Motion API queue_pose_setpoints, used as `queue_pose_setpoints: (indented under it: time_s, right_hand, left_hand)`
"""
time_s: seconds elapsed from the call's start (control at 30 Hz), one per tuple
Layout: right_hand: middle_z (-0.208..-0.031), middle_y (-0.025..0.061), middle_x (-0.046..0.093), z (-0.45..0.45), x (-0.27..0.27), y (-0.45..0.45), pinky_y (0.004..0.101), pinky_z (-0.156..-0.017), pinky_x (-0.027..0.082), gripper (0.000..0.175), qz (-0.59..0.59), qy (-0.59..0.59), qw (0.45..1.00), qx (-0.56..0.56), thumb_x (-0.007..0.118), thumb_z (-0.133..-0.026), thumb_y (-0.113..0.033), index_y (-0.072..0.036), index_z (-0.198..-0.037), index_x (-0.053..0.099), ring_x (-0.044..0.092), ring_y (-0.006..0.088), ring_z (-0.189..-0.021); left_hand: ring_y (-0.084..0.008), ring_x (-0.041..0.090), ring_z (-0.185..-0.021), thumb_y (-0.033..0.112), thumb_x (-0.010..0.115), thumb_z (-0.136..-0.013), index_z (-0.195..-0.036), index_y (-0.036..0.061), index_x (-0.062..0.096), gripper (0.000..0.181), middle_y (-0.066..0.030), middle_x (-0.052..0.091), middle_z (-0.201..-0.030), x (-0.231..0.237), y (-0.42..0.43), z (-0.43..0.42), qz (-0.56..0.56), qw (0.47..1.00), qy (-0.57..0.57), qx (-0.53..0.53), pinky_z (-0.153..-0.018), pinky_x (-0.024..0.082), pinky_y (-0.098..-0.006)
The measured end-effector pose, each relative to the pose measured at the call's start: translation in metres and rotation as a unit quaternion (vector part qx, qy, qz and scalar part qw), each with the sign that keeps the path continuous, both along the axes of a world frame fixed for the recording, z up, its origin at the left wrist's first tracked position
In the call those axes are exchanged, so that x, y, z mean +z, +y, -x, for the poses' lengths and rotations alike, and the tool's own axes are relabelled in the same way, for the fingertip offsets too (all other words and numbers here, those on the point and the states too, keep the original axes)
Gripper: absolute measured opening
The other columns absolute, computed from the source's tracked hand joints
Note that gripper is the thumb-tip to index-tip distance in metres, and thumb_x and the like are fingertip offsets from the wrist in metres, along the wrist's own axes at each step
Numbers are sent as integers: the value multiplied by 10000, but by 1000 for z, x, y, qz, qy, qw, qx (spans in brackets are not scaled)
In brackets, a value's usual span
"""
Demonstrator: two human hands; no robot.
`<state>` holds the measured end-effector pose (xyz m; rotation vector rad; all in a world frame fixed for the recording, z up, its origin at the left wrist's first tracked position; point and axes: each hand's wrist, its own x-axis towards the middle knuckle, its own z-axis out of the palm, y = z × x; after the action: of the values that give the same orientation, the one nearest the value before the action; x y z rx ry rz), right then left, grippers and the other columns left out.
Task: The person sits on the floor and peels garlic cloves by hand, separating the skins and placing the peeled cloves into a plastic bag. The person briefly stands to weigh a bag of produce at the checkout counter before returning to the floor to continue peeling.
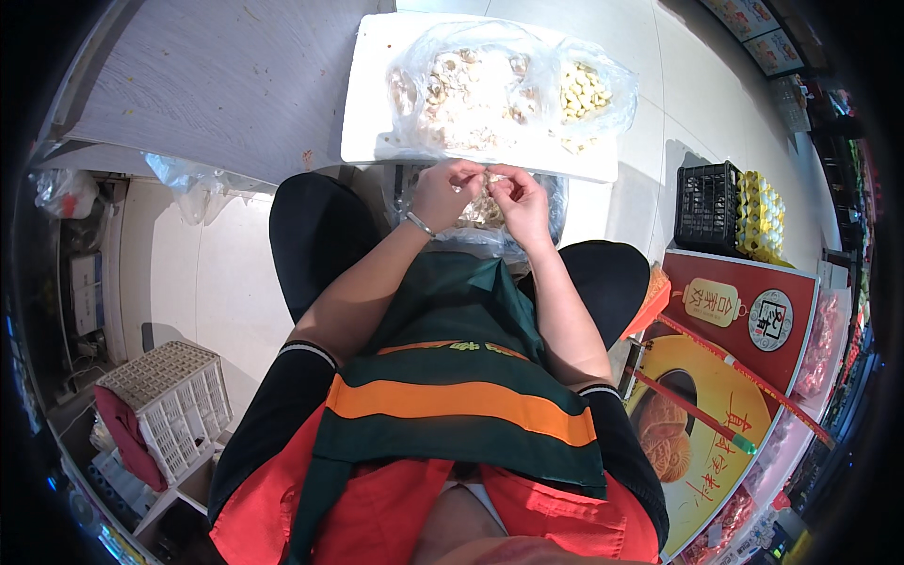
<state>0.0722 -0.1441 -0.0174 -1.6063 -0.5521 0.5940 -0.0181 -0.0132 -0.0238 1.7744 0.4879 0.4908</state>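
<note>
My left hand (446, 194) and my right hand (519, 205) meet at the fingertips, pinching something small, perhaps a garlic clove; it is mostly hidden by the fingers. Just under them, a bag-lined container (554, 201) between my knees holds papery skins (482, 212). Beyond the hands lies a white foam board (367, 106). On it a clear plastic bag (409, 63) holds what look like garlic bulbs and skins (452, 85), washed out by glare. To its right, a smaller clear bag (621, 78) contains peeled pale yellow cloves (583, 92).
A grey wood-grain panel (226, 78) stands at the upper left. On the right are a black plastic crate (706, 205), stacked yellow egg trays (761, 212) and printed red and yellow boxes (734, 268). A beige plastic basket (176, 402) sits at the lower left.
</note>
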Motion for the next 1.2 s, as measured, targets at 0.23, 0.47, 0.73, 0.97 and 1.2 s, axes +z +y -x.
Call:
queue_pose_setpoints:
  time_s: [0.23, 0.47, 0.73, 0.97, 1.2]
  right_hand:
    - [-821, 47, 662, 7, 11, 1, 234, -661, 496, 173, 74, -196, 978, -21, 689, -814, -7, -10, -981, 646, 605, 91, -700]
    - [-918, 80, 681, 10, 15, 2, 276, -659, 511, 126, 58, -250, 967, 9, 682, -781, 21, -9, -890, 626, 631, 160, -694]
    - [-949, 91, 682, 14, 18, 2, 288, -646, 504, 159, 55, -273, 960, 30, 677, -766, 31, -12, -913, 633, 619, 184, -680]
    - [-956, 86, 688, 13, 13, 0, 262, -667, 506, 125, 51, -218, 975, 16, 677, -801, 13, 6, -917, 634, 617, 138, -694]
    - [-938, 82, 681, 11, 10, 0, 257, -672, 506, 115, 51, -208, 977, -7, 686, -804, 1, 3, -906, 634, 614, 131, -694]
  left_hand:
    - [-80, 625, -718, 91, 705, -812, -989, -11, 650, 212, -72, 693, -841, -2, 0, 0, 103, 993, 36, -45, -677, 514, -237]
    - [-97, 608, -670, 12, 660, -791, -899, -25, 608, 126, -58, 644, -749, -13, 12, -2, 262, 960, -5, -102, -649, 508, -243]
    - [-103, 614, -648, -5, 638, -768, -822, -13, 584, 76, -58, 637, -722, -7, 15, 1, 214, 971, 21, -104, -622, 507, -243]
    - [-109, 618, -631, 0, 621, -783, -802, -25, 605, 35, -78, 654, -733, -2, 14, 2, 232, 968, 8, -92, -615, 510, -232]
    - [-103, 620, -650, 14, 628, -803, -901, -43, 655, 116, -89, 667, -753, 0, 11, 2, 253, 964, -2, -82, -629, 509, -227]
